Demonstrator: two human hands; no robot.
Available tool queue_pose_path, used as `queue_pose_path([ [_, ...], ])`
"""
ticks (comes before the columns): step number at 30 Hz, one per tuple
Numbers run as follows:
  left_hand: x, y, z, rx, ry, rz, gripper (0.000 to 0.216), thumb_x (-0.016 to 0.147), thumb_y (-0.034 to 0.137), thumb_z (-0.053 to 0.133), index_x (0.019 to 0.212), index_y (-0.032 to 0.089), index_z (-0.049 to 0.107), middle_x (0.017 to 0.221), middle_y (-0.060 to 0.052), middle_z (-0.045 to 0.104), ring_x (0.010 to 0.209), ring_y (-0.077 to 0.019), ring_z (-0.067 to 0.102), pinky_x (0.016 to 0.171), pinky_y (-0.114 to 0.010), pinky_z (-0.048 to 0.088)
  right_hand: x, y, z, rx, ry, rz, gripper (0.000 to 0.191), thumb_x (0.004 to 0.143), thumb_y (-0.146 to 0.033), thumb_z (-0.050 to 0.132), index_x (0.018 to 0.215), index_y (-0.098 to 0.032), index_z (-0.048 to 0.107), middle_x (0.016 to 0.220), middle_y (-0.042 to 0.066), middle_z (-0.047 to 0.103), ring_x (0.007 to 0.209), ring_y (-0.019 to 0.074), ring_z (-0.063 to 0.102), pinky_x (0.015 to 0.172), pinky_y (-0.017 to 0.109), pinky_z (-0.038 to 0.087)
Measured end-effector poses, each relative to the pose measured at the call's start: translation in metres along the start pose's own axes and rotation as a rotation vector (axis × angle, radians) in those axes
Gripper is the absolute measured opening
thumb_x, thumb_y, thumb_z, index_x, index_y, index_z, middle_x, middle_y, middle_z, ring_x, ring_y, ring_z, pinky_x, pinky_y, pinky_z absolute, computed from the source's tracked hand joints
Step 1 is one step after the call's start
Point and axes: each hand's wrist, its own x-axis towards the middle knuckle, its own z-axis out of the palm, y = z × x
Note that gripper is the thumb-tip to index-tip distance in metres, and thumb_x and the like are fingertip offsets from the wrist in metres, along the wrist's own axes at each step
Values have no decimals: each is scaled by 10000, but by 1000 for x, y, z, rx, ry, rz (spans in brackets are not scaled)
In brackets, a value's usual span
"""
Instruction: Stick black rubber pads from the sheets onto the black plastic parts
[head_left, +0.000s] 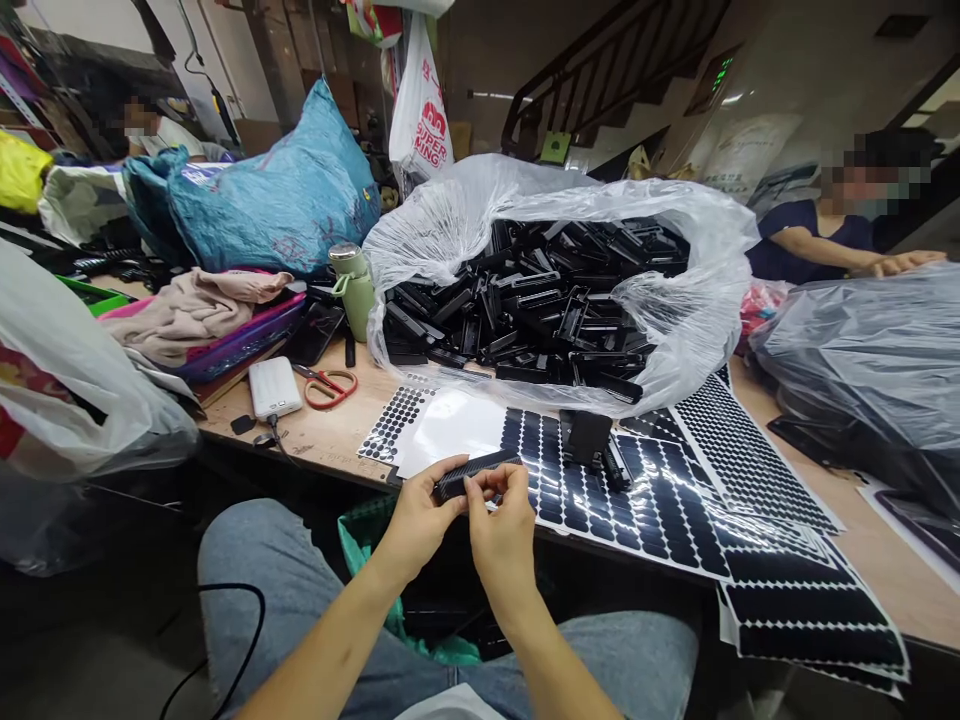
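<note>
A long black plastic piece point(480, 470) with a striped, textured face is held over the front edge of the table. My left hand point(421, 515) is closed round its left end, thumb below. My right hand point(501, 515) pinches at its lower edge near the middle, fingers curled; anything small between those fingertips is hidden. Just beyond the hands lies a sheet of black oblong stickers point(652, 500). On that sheet sit a black flat block point(587, 437) and a narrow black part point(616, 465).
Behind, a large clear plastic bag point(427, 215) is heaped with black plastic parts point(525, 300). Red-handled scissors point(330, 390), a white power bank point(274, 388) and a green bottle point(352, 290) stand leftward. More sticker sheets point(750, 450) overhang rightward. A co-worker point(817, 235) sits at right.
</note>
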Motion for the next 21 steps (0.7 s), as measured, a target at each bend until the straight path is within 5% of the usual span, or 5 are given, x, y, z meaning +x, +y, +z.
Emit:
queue_pose_path([
  [8,-7,-12,-18,98,-60,-100,472,603,211,676,1062,143,588,973,-68,658,859,-224,619,831,-377,473,10,34,-5,-364,216,-127,497,647,-472,640,987,-183,422,972,93,520,916,260,475,784,414,379],
  [12,-17,-26,-27,413,-259,-180,415,652,186,601,1067,178,603,1059,-66,633,978,-236,577,917,-385,415,59,64,-47,-397,322,-256,330,771,-419,527,967,-170,433,996,105,500,940,227,461,817,374,381],
  [15,-22,-41,-24,684,-311,-152,413,686,157,529,1089,213,600,1161,-44,586,1116,-227,488,1002,-374,328,117,76,-98,-593,394,-191,191,809,-305,474,921,-150,471,958,109,525,940,230,457,840,364,356],
  [18,-23,-59,-20,873,-420,-103,469,705,130,485,1152,247,564,1216,-30,554,1157,-212,459,1033,-370,285,156,80,-143,-822,164,2,192,784,-220,471,954,-133,489,989,128,543,951,237,479,813,345,353],
  [21,-22,-71,-18,970,-539,-56,576,666,93,516,1210,282,515,1320,-30,454,1233,-223,375,1044,-370,264,157,89,-161,-878,-114,89,259,712,-236,557,956,-165,509,908,78,587,834,207,543,710,293,378],
])
